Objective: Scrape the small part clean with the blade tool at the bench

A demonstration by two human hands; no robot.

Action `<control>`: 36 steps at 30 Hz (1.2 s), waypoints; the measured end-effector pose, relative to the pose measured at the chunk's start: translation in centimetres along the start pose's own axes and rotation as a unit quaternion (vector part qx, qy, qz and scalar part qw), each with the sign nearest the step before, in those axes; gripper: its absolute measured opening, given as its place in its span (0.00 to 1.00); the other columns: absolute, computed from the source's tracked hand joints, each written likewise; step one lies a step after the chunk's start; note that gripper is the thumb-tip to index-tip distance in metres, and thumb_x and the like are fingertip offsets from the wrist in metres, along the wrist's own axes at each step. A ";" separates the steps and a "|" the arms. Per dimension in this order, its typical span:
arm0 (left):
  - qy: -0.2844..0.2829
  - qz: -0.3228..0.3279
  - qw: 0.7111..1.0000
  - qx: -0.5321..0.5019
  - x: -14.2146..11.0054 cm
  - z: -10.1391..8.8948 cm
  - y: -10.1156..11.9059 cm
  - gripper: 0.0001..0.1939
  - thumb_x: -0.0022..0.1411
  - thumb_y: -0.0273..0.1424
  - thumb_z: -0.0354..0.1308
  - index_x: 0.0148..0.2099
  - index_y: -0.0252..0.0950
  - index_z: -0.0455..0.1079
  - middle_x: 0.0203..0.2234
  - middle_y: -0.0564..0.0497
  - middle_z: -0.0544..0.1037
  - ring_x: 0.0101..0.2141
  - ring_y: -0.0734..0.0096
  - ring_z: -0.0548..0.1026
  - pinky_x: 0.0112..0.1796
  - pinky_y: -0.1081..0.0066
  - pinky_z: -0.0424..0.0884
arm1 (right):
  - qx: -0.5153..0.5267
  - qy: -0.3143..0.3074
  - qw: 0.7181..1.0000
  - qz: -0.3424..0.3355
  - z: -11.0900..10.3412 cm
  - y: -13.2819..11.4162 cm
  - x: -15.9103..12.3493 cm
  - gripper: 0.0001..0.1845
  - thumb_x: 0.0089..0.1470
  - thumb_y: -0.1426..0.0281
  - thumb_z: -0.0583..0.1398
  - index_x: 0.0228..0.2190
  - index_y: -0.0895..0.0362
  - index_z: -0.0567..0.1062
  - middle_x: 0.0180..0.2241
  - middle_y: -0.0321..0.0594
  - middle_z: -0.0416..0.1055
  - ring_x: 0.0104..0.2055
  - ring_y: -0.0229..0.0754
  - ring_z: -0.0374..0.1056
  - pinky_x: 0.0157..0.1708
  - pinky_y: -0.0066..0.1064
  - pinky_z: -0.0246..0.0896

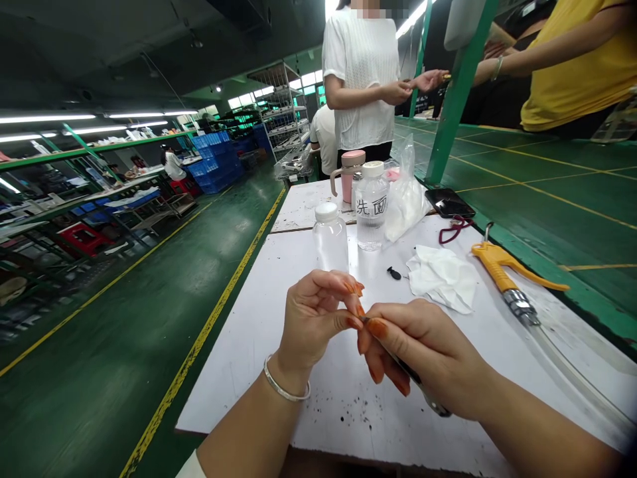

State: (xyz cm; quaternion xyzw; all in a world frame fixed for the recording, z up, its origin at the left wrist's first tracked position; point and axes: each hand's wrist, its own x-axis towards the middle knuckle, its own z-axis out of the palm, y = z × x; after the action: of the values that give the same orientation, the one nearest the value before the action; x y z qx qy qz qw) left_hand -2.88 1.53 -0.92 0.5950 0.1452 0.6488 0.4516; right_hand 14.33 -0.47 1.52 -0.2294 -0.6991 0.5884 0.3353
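White surface shows from the tabletop's [239,372] left edge to the left hand [318,312], whose thumb and fingertips bunch together at the tip of a slim tool [436,406]; whether they pinch anything, I cannot tell. The right hand [423,338] grasps the tool, its tip just past the thumb, its butt below the palm toward the near edge. Beyond lies a white cloth [442,279]; a yellow air gun [497,267] rests near the right edge.
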 end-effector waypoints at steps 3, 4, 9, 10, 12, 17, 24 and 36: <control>-0.008 0.010 1.000 0.019 0.1 -0.1 0.1 0.16 0.50 0.25 0.73 0.40 0.41 0.73 0.22 0.57 0.76 0.33 0.72 0.75 0.49 0.64 0.72 | -0.011 -0.001 1.000 0.001 -0.1 -0.1 0.0 0.21 0.68 0.62 0.50 0.28 0.58 0.73 0.21 0.35 0.73 0.16 0.29 0.63 0.17 0.20 0.56; -0.008 0.014 1.000 0.025 0.1 -0.2 0.2 0.16 0.50 0.24 0.73 0.40 0.41 0.73 0.22 0.57 0.76 0.34 0.72 0.75 0.48 0.63 0.72 | -0.017 -0.002 1.000 0.001 -0.1 -0.1 -0.1 0.21 0.68 0.62 0.50 0.28 0.58 0.73 0.21 0.35 0.73 0.16 0.29 0.63 0.17 0.20 0.56; -0.016 0.030 0.998 0.050 0.1 -0.3 0.3 0.15 0.51 0.25 0.72 0.40 0.40 0.73 0.22 0.56 0.77 0.34 0.70 0.75 0.48 0.61 0.73 | -0.054 -0.003 0.999 0.003 -0.3 -0.1 -0.2 0.20 0.69 0.62 0.50 0.29 0.57 0.73 0.21 0.34 0.74 0.16 0.29 0.64 0.18 0.20 0.58; -0.019 0.032 0.998 0.052 0.1 -0.3 0.4 0.16 0.51 0.25 0.72 0.41 0.40 0.73 0.23 0.56 0.77 0.34 0.71 0.75 0.48 0.61 0.72 | -0.058 -0.004 0.998 0.003 -0.3 -0.1 -0.2 0.20 0.69 0.62 0.50 0.30 0.57 0.73 0.21 0.34 0.74 0.16 0.29 0.64 0.18 0.20 0.58; -0.025 0.035 0.998 0.052 0.1 -0.4 0.4 0.16 0.51 0.24 0.72 0.41 0.40 0.74 0.24 0.56 0.77 0.35 0.71 0.75 0.49 0.62 0.72 | -0.060 -0.006 0.998 0.005 -0.4 -0.1 -0.2 0.20 0.69 0.62 0.49 0.30 0.57 0.73 0.22 0.34 0.74 0.16 0.29 0.64 0.18 0.20 0.58; -0.025 0.038 0.997 0.063 0.1 -0.5 0.5 0.15 0.51 0.25 0.72 0.41 0.39 0.74 0.24 0.55 0.77 0.34 0.71 0.75 0.49 0.62 0.72 | -0.053 -0.015 0.998 0.017 -0.5 0.0 -0.2 0.20 0.69 0.61 0.50 0.31 0.57 0.73 0.22 0.34 0.74 0.15 0.29 0.63 0.17 0.20 0.57; -0.022 0.037 0.996 0.078 0.0 -0.4 0.6 0.14 0.52 0.26 0.72 0.41 0.38 0.75 0.24 0.54 0.78 0.36 0.71 0.75 0.49 0.63 0.71 | -0.020 -0.027 0.999 0.040 -0.5 0.0 -0.1 0.20 0.68 0.61 0.50 0.31 0.58 0.74 0.21 0.34 0.73 0.14 0.28 0.60 0.16 0.19 0.56; -0.002 0.050 0.997 0.062 0.0 -0.3 0.5 0.14 0.51 0.26 0.72 0.40 0.40 0.75 0.23 0.55 0.79 0.37 0.70 0.74 0.49 0.62 0.71 | -0.094 0.007 0.995 -0.030 0.0 0.0 -0.1 0.21 0.69 0.63 0.49 0.29 0.57 0.73 0.21 0.33 0.73 0.16 0.28 0.65 0.19 0.19 0.59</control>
State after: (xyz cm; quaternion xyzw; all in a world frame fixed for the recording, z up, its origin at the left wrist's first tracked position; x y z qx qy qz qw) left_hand -3.39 1.40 -0.61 0.6295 0.1543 0.6594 0.3810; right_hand 14.43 -0.56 1.47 -0.2434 -0.7554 0.5081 0.3347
